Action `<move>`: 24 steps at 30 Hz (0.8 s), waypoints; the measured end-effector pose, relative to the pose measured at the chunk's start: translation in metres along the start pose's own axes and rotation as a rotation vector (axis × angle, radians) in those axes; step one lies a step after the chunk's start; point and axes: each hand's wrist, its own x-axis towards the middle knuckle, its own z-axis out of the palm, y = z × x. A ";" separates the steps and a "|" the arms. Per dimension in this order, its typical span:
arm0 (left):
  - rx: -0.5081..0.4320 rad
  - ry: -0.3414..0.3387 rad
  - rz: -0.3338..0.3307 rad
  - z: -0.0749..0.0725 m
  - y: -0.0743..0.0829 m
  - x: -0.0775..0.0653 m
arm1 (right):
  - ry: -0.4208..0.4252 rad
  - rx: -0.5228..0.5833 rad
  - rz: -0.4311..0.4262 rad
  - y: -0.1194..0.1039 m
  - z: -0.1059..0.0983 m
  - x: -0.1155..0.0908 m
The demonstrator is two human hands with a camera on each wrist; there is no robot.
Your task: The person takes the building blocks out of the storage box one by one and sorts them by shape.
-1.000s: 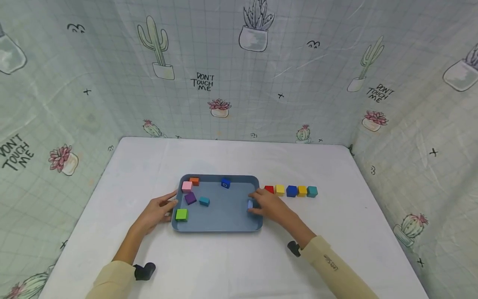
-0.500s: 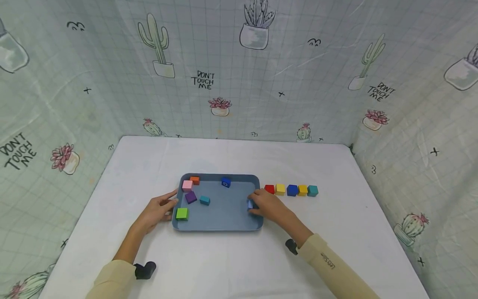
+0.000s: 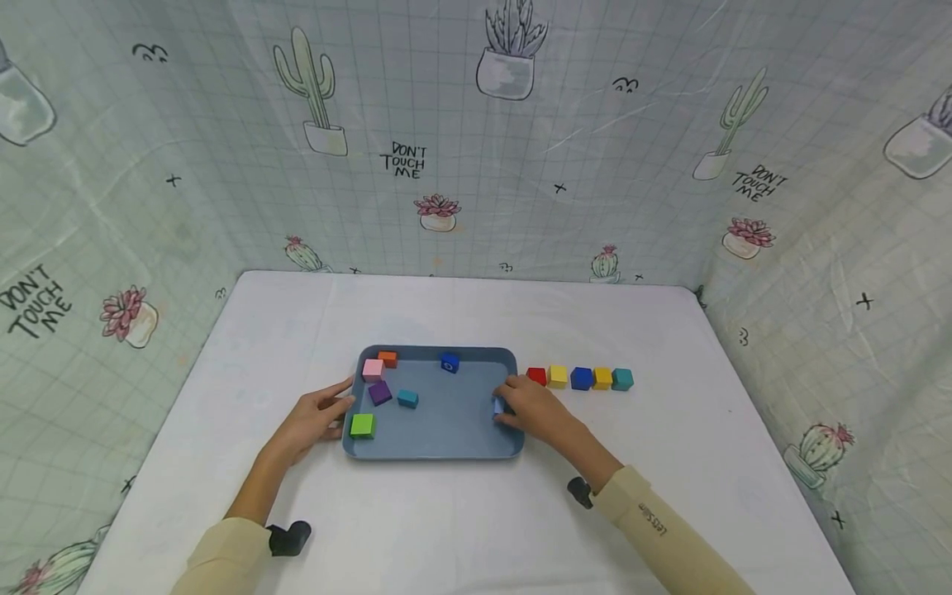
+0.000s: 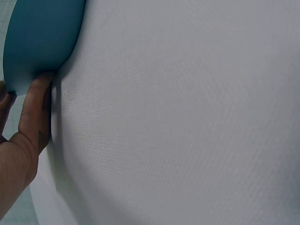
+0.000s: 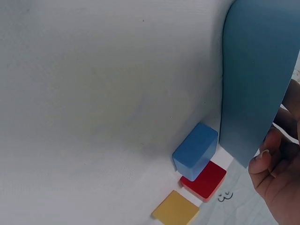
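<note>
A grey-blue tray [image 3: 439, 450] lies on the table. My left hand [image 3: 312, 420] rests against its left side; in the left wrist view, the thumb touches the tray's outer wall. Inside the tray's right side, my right hand [image 3: 534, 405] pinches a light blue block [image 3: 498, 406] between thumb and fingers, covering part of it. The tray also bears a green block [image 3: 363, 426], a purple block [image 3: 380, 392], a pink block [image 3: 373, 369], an orange block [image 3: 387, 359], a teal block [image 3: 407, 398] and a dark blue block [image 3: 449, 362].
Right of the tray stands a row with a red block [image 3: 536, 376], two yellow blocks, a dark blue block [image 3: 582, 378] and a teal block [image 3: 622, 379]. Beside the tray in the right wrist view is another blue block [image 5: 195, 151]. Patterned cloth [image 3: 446, 124] surrounds the table.
My right hand and forearm have shifted very slightly left, and the light blue block shows a slightly different angle. The left hand and the other blocks look unchanged.
</note>
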 end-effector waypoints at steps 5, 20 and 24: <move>0.000 0.003 -0.007 0.001 0.000 0.000 | 0.023 0.076 0.021 0.001 -0.001 -0.002; -0.014 0.002 -0.013 0.002 -0.004 0.003 | 0.022 0.240 0.100 0.008 0.003 -0.004; -0.011 0.002 -0.007 0.002 -0.004 0.003 | 0.033 0.283 0.102 0.009 0.003 -0.006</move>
